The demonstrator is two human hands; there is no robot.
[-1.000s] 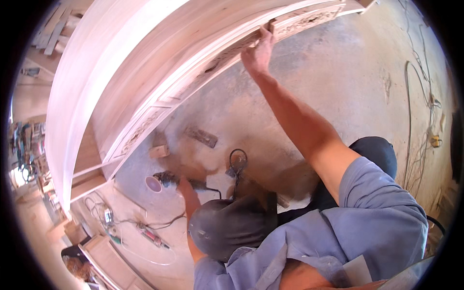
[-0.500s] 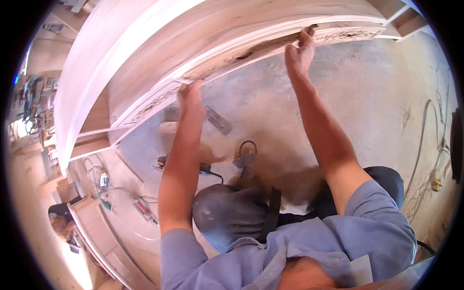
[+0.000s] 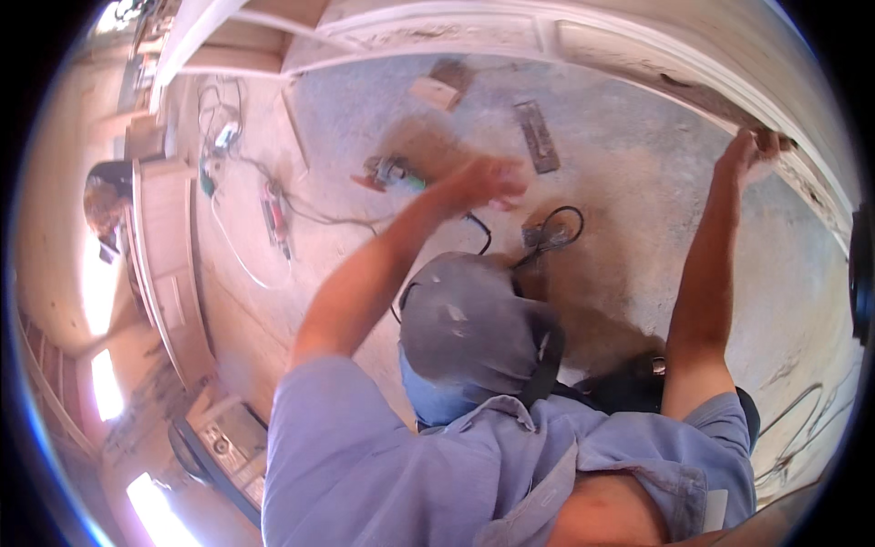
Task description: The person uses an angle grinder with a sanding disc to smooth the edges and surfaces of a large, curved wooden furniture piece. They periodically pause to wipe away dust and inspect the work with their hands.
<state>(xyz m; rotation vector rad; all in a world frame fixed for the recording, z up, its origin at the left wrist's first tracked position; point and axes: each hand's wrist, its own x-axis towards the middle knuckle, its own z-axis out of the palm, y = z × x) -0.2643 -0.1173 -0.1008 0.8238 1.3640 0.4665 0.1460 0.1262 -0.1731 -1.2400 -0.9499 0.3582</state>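
Note:
My left hand [image 3: 497, 182] hangs over the floor, away from the furniture, its fingers smeared by motion. Close to it lies a power tool [image 3: 392, 171] with a reddish disc and a green part, partly behind my forearm. A flat, dark, oblong block [image 3: 536, 137] rests just beyond the hand. Off to the right, my right hand [image 3: 752, 155] is closed on the lower carved rail [image 3: 629, 66] of a large pale wooden piece of furniture. Its fingers curl over the edge beside a dark gap in the carving.
A pale wood block [image 3: 436, 92] and a looped black cord [image 3: 561, 219] lie on the dusty concrete floor. Left are a red tool [image 3: 274, 219], tangled cables and a long wooden cabinet part [image 3: 169, 255]. A person [image 3: 105, 205] is beyond it. More cables [image 3: 793, 428] lie at right.
My left hand has come off the furniture and moved down toward the power tool. My right hand stays on the rail. The view has swung left.

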